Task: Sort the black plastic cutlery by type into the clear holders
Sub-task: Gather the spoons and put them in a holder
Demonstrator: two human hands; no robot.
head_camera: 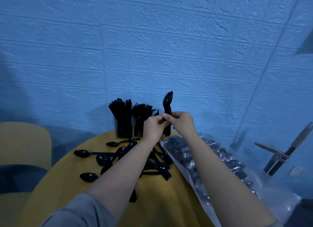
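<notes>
Both hands meet above the back of the yellow round table (160, 201). My left hand (153, 127) and my right hand (180, 123) together grip a small upright bundle of black spoons (168, 102), bowls pointing up. Behind my left hand stand the clear holders: one (122, 127) packed with black knives, one (138, 126) holding forks, and a third mostly hidden by my hands. A loose pile of black spoons (105, 159) lies on the table under my left forearm.
A clear plastic bag (203, 160) full of black cutlery lies along the table's right side. A yellow chair (23, 142) stands at the left. A blue textured wall (152, 49) is right behind the holders. A metal fixture (284, 154) sits at the right.
</notes>
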